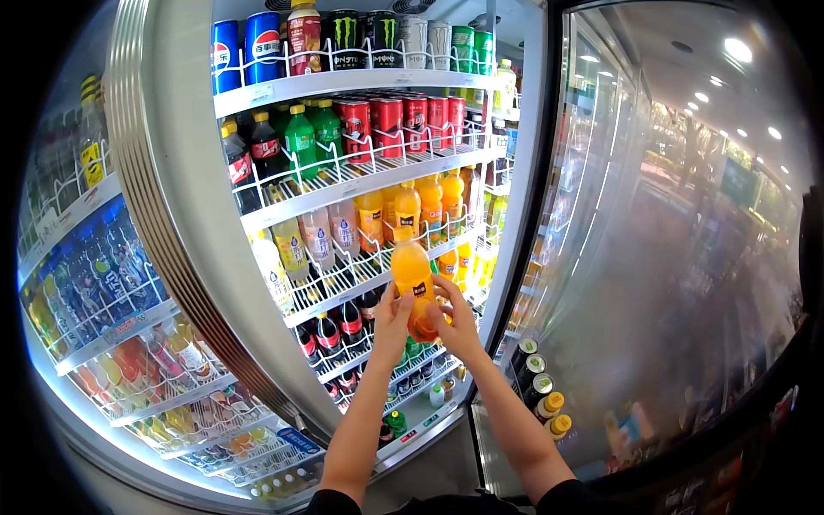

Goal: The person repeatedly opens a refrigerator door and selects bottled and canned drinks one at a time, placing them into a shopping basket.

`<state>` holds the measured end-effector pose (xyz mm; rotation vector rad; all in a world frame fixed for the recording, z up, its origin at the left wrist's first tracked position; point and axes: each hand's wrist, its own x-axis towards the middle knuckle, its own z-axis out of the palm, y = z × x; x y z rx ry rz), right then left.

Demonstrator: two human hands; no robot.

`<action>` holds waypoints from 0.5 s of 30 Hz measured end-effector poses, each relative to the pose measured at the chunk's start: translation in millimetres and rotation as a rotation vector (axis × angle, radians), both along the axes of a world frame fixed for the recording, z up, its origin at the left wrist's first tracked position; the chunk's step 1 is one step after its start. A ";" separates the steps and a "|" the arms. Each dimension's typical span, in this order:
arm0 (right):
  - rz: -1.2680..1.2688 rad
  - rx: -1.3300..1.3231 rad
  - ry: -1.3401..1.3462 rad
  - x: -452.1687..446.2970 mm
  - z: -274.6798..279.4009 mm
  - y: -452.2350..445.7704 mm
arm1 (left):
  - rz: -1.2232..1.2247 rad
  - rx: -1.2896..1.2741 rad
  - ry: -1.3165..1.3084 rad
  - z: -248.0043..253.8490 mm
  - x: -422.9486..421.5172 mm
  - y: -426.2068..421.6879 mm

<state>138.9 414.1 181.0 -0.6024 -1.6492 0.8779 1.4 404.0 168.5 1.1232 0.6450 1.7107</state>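
An orange juice bottle (412, 264) with a dark label is held upright, slightly tilted, in front of the open cooler's middle shelves. My left hand (393, 319) wraps its left side, and my right hand (455, 321) closes on its lower right side. The fingers partly cover the bottle's bottom half. Just behind it, a row of similar orange bottles (406, 204) stands on the shelf behind a white wire rail. Clear bottles with white labels (318, 239) stand to their left.
Red cans (389, 117) and green bottles (300, 142) fill the shelf above, with Monster cans (345, 39) at the top. Cola bottles (327, 331) stand below. The glass door (652, 232) is swung out on the right; cans and yellow-capped bottles (560, 425) appear near its lower edge.
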 end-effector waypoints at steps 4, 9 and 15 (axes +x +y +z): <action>0.053 -0.222 -0.101 12.1 -42.2 -22.2 | -0.042 -0.070 -0.039 -15.3 7.9 -22.4; 0.114 -0.317 -0.048 27.3 -62.6 -49.7 | -0.099 -0.132 0.179 -26.3 6.9 -56.3; 0.052 -0.350 0.003 44.5 -73.8 -89.6 | -0.103 -0.148 0.254 -38.0 21.1 -99.1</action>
